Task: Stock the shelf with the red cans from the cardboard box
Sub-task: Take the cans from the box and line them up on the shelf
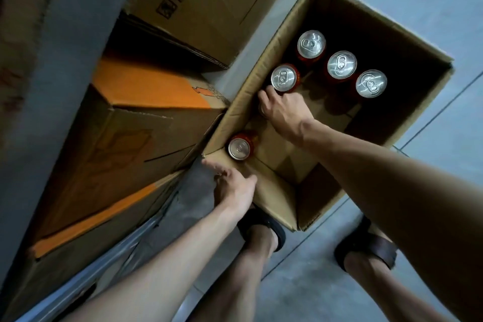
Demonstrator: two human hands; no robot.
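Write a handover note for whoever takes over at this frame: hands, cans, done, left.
Left hand open, fingers resting on the near corner of the cardboard box.
Right hand reaches inside the box beside a red can; whether it grips anything is hidden.
Five red cans show upright in the box.
Done: no can seen shelved.
Left: lift out and shelve them all.

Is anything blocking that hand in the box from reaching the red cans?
Nothing visible. The cardboard box is open on top, and the right hand is inside, its fingers beside a red can.
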